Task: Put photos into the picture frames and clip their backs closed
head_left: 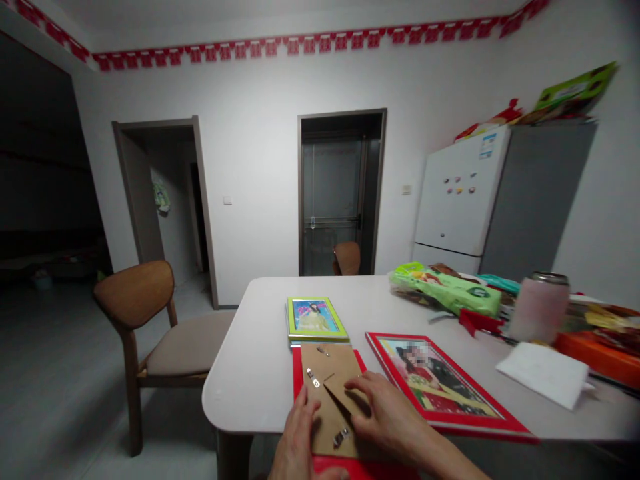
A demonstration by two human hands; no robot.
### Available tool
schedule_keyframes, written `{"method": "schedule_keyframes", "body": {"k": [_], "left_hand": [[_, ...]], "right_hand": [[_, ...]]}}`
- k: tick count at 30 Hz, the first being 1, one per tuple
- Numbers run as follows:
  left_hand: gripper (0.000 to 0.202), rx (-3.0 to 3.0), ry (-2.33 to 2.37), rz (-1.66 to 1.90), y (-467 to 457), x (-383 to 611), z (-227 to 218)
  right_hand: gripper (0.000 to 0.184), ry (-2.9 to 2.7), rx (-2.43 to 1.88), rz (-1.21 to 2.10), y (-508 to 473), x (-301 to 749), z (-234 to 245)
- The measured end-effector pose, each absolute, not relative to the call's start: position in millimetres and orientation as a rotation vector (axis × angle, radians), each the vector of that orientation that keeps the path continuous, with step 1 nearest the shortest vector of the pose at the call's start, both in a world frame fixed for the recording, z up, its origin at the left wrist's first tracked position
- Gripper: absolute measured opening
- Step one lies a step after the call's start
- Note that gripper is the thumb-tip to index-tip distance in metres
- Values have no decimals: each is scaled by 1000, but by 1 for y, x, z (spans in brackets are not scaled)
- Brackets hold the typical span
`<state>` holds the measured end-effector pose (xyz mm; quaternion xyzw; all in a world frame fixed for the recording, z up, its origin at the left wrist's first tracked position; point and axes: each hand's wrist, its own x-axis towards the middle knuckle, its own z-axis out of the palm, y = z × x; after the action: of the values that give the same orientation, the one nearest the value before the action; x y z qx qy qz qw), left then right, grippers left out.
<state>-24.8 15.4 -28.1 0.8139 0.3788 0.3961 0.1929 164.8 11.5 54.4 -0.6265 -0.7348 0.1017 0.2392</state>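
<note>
A red picture frame lies face down at the table's near edge, its brown backing board up, with small metal clips and a fold-out stand. My left hand rests flat on the board's left side, fingers stretched forward. My right hand lies on the board's right part, fingertips touching the stand flap. A red-framed photo lies face up just to the right. A green-framed photo lies beyond the board.
A white table carries a green snack bag, a pink jar, a white napkin and clutter at right. A wooden chair stands left. A fridge and two doorways are behind.
</note>
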Motion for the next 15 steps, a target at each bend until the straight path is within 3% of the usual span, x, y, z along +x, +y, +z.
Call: {"method": "schedule_keyframes", "body": {"k": [7, 12, 15], "left_hand": [[47, 1657, 1152, 1321, 16, -40, 17], [52, 1359, 1196, 1397, 30, -82, 19], [56, 1324, 1259, 1367, 37, -108, 10]], "right_hand": [[36, -2014, -1495, 305, 8, 120, 82], [35, -2031, -1337, 468, 10, 107, 63], [37, -2029, -1479, 368, 17, 130, 49]]}}
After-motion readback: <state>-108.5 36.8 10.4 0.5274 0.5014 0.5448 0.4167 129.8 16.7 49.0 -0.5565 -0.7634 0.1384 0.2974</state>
